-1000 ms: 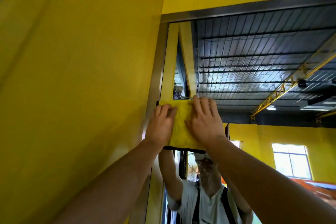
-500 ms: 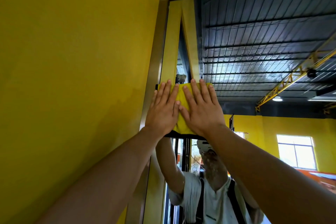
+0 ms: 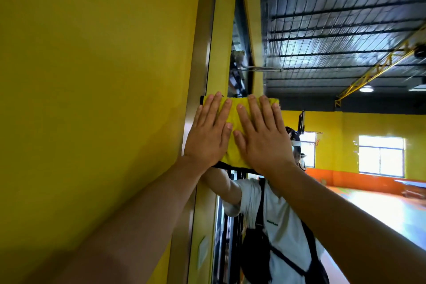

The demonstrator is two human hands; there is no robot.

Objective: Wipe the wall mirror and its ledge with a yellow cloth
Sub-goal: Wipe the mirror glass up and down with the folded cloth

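A folded yellow cloth (image 3: 233, 120) with a dark lower edge lies flat against the wall mirror (image 3: 345, 37), close to its left metal frame (image 3: 201, 53). My left hand (image 3: 207, 136) presses on the cloth's left part, fingers straight and pointing up, its outer edge over the frame. My right hand (image 3: 262, 140) presses flat on the cloth's right part. The thumbs nearly meet in the middle. The mirror reflects a person in a white shirt with raised arms. No ledge is in view.
A plain yellow wall (image 3: 92, 87) fills the left half, right beside the mirror frame. The mirror shows a dark ribbed ceiling, a yellow crane beam, yellow walls, bright windows and an orange floor.
My fingers have gone from curled over the cloth to flat on it. The cloth has slid a little down the mirror's left edge. The mirror's top frame has left the view.
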